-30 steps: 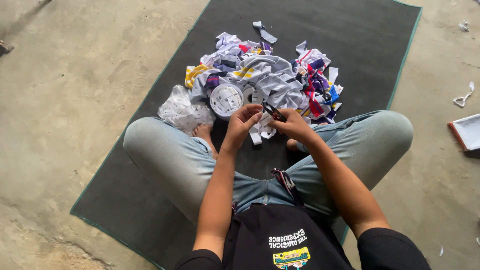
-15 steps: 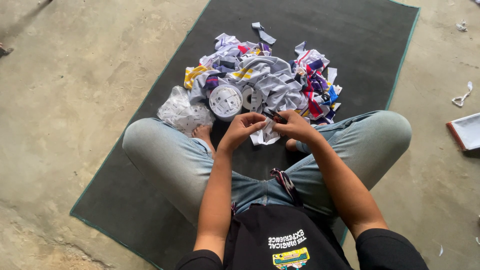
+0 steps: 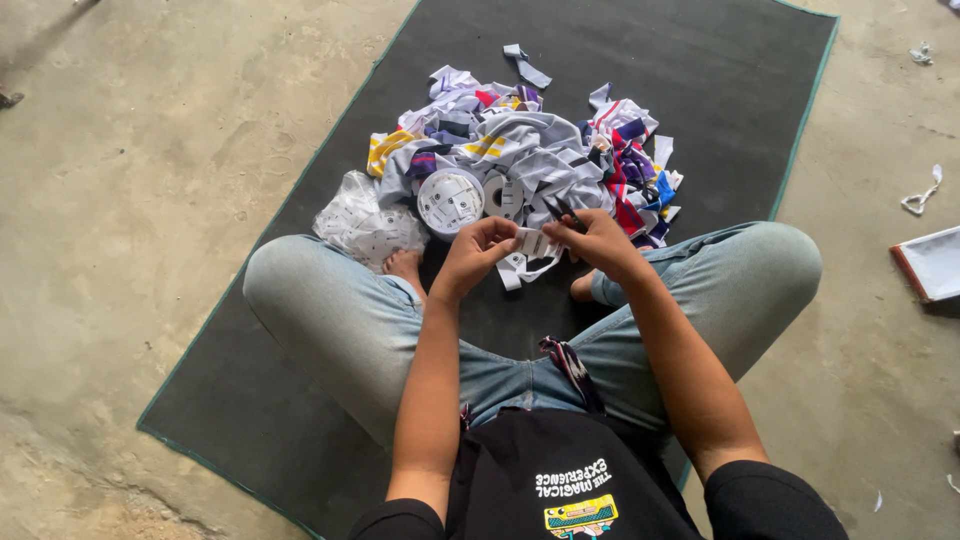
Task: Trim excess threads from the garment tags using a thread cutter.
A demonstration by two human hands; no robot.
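Pinched between both hands, a small white label strip is being held just above a person's crossed legs; the left hand is gripping its near-left end with thumb and fingers closed on it, while the right hand is closing on the other end and also holding dark scissors that are pointing away from the grip. Just beyond the grip, a white tape roll is lying against a heap of colourful cloth scraps. Left of the grip, a clear bag of white labels is resting beside one knee. Everything is sitting on a dark mat spread over a concrete floor.
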